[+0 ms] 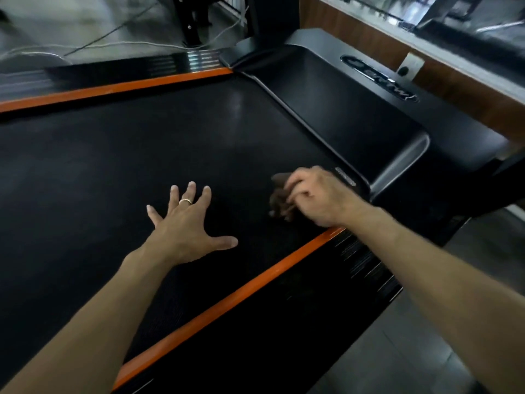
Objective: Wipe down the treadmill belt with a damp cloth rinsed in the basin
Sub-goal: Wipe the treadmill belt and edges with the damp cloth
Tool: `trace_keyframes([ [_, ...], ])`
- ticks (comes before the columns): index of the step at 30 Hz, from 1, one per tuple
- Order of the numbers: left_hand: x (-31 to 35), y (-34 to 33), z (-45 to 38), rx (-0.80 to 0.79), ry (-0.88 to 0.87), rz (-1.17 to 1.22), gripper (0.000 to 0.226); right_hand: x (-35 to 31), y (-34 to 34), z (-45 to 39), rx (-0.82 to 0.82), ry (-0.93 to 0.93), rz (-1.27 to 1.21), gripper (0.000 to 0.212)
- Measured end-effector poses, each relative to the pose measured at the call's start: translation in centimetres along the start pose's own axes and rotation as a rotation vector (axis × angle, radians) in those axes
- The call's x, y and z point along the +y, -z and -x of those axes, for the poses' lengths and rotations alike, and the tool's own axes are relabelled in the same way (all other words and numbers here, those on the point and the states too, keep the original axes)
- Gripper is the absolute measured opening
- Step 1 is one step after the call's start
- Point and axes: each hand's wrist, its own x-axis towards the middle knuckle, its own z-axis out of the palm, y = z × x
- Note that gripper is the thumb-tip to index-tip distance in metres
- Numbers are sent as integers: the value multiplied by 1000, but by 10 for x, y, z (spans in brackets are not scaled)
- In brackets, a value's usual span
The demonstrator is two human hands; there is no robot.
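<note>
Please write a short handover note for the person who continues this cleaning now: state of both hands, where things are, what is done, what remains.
Left hand: open, fingers spread flat on the treadmill belt.
Right hand: grips the dark cloth on the belt, close to the motor cover and the near orange side strip.
Basin: not in view.
Done: cannot tell how much is wiped; a faint sheen shows farther up the belt.
Left: wipe the rest, rinse the cloth.

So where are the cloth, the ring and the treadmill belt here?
cloth (279, 198): head view, bunched brown part beside the right hand's fingers.
ring (186, 201): head view, gold band on a left-hand finger.
treadmill belt (142, 149): head view, bare black surface.
</note>
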Motion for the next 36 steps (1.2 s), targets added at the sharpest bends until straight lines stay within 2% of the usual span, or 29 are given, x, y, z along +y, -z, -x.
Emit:
trace_keyframes([
  [2,9,-2,-6,19,-7,-18,119,-27,-24,2,-82,107,-75,41],
  [4,14,-2,-12,17,-3,-28,120,-23,-33,20,-174,214,-50,34],
  [7,22,-6,-21,30,16,-18,119,43,-1,23,-85,107,31,21],
  [10,36,-13,-29,36,11,-23,116,103,34,15,-75,-53,151,24],
  [12,47,-16,-35,31,13,-45,115,102,39,9,-15,-53,136,25],
  [15,54,-19,-39,22,27,-62,115,66,22,-10,125,-20,-101,23],
  [17,55,-19,-39,18,40,-70,117,37,-4,-22,82,60,-204,28],
  [19,52,-17,-42,19,66,-99,119,28,-32,-26,-28,171,-69,37],
  [20,50,-16,-44,24,81,-110,121,32,-33,-25,-43,217,13,35],
  [22,43,-14,-46,34,100,-115,124,54,-26,-24,53,350,112,24],
  [23,40,-12,-46,39,95,-114,124,70,-23,-23,101,360,110,20],
  [24,35,-11,-47,52,91,-107,123,88,-18,-24,139,313,100,18],
  [26,24,-5,-45,77,100,-101,121,115,-2,-31,131,78,45,16],
  [28,11,2,-43,88,129,-101,120,115,4,-47,156,-80,36,16],
  [29,5,5,-42,88,147,-104,121,99,0,-58,185,-53,52,17],
  [31,-5,10,-42,88,203,-115,125,41,-17,-79,230,131,41,18],
  [33,-13,14,-43,92,260,-127,131,-10,-42,-92,174,328,49,21],
  [35,-20,18,-45,94,301,-117,136,-16,-54,-93,84,384,112,25],
  [36,-24,19,-47,91,310,-101,138,-3,-52,-92,119,360,120,25],
])
